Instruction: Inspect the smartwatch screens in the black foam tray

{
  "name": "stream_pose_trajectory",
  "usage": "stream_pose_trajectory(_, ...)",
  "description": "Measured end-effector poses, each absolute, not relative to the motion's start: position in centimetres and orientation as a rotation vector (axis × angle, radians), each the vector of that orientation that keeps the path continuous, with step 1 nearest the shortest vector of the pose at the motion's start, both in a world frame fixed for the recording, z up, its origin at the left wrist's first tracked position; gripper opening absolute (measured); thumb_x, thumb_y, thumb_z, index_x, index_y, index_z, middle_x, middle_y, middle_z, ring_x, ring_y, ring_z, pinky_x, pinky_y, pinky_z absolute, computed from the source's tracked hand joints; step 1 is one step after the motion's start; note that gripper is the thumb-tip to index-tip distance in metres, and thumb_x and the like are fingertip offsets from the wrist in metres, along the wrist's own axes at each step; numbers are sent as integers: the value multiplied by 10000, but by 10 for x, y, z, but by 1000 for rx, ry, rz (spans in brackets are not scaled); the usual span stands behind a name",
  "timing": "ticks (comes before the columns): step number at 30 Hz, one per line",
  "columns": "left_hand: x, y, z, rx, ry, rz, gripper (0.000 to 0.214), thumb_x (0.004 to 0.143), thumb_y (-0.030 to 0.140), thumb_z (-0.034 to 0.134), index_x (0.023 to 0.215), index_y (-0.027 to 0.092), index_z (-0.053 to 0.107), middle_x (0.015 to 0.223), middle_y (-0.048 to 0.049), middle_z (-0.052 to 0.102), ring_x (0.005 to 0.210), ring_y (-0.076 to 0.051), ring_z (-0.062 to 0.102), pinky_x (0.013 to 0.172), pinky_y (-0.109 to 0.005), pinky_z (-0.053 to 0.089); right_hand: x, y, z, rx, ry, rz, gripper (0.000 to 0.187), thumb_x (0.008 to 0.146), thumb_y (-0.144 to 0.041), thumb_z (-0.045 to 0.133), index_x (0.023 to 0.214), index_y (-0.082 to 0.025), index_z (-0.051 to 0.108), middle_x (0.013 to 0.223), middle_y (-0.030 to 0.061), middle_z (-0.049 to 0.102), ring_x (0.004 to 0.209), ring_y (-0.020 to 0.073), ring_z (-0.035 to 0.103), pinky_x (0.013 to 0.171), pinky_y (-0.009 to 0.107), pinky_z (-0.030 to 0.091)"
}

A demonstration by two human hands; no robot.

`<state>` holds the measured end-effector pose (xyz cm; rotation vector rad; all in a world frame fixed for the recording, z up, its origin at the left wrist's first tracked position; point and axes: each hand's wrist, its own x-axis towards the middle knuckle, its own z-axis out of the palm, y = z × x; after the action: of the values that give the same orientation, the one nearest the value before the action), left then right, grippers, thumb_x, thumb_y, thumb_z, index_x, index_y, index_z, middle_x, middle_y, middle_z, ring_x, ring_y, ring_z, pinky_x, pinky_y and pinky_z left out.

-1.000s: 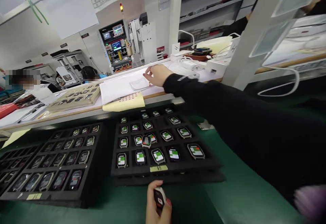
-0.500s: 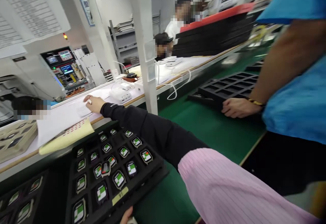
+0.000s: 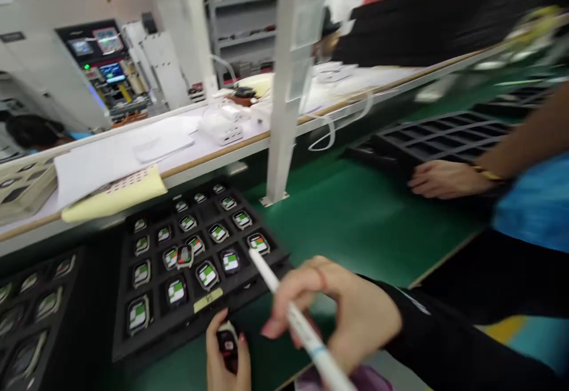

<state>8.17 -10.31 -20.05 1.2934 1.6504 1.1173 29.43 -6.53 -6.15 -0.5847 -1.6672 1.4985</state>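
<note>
My right hand [image 3: 338, 314] is low in the middle of the view, closed round a white pen [image 3: 293, 320] whose tip points up-left toward the black tray [image 3: 153, 343]. My left hand [image 3: 226, 355] is at the bottom edge, gripping a small black watch body [image 3: 228, 342] with a red mark on its screen. The tray just beyond both hands holds several watch bodies with lit green-and-white screens, and one loose watch body [image 3: 184, 255] lies tilted on top of them.
A second black tray [image 3: 31, 308] of dark-screened watches lies at the left. A raised shelf [image 3: 213, 154] carries white papers, a yellow sheet [image 3: 111, 195] and chargers. A white post [image 3: 284, 95] stands mid-bench. At right, another person's hand [image 3: 444, 179] rests on empty black trays [image 3: 440, 139].
My right hand has come back from the papers on the shelf and now holds a white pen near me. The view has swung slightly left and down; my left hand shows again.
</note>
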Motion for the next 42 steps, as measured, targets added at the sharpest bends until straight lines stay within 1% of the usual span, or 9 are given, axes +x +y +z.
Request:
stream_pose_trajectory(2,81,-108,-196,1257,1596,1012,551,842,428,555,1320,174,450,1119,-115,620,794,-178,638,697,-285,535,297,-84,-85,-733,-1406,1540,380,736,-487,816,819,-219,560,762,72,734,542,169,633,509,241,454)
stream_pose_trajectory(5,75,-113,-189,1340,1486,863,537,888,334,517,1397,232,381,1255,-115,553,958,-187,625,829,-309,526,296,-103,-110,-787,-1072,1503,488,874,-676,547,655,-247,468,376,20,552,382,175,449,459,278,362)
stream_pose_trajectory(8,69,-119,-184,1526,1454,713,504,890,220,517,1378,304,424,1283,-78,525,1160,-217,535,980,-368,463,289,-110,-128,-907,-895,1635,577,885,-759,356,803,-243,601,479,55,586,404,198,474,448,316,397)
stream_pose_trajectory(11,68,-123,-183,1718,1522,624,510,854,165,575,1336,304,475,1204,-73,532,1168,-233,501,1015,-416,435,279,-107,-150,-942,-917,1733,460,869,-656,538,988,-223,640,774,87,656,475,190,550,407,300,436)
stream_pose_trajectory(15,70,-123,-184,1848,1559,590,595,809,178,661,1356,251,439,1249,-89,489,1199,-251,451,1033,-449,424,264,-101,-181,-919,-889,1745,363,909,-476,606,692,-188,571,552,-8,524,403,122,489,372,216,405)
stream_pose_trajectory(20,68,-118,-183,1931,1503,614,552,811,161,656,1325,211,460,1191,-84,529,1142,-234,478,999,-422,454,246,-92,-187,-1020,-1024,1826,401,869,-544,614,946,-151,641,761,92,680,575,200,635,494,307,552)
stream_pose_trajectory(24,70,-115,-180,1948,1479,642,502,817,223,665,1289,211,496,1166,-84,545,1116,-240,494,972,-419,470,233,-86,-185,-1286,-1250,1514,321,820,-427,703,679,-187,541,510,-4,579,398,125,500,397,224,431)
stream_pose_trajectory(28,75,-113,-182,1936,1526,673,400,846,236,639,1231,205,536,1131,-74,557,1083,-225,501,962,-404,464,224,-84,-187,-1358,-1509,1050,420,866,-330,608,519,-202,407,425,-44,456,382,99,405,410,220,345)
stream_pose_trajectory(42,76,-112,-185,1932,1534,700,389,817,189,632,1199,203,562,1088,-71,570,1050,-233,516,941,-399,465,219,-85,-188,-1378,-1707,774,398,875,-231,557,532,-201,357,443,-72,372,383,81,340,426,218,317)
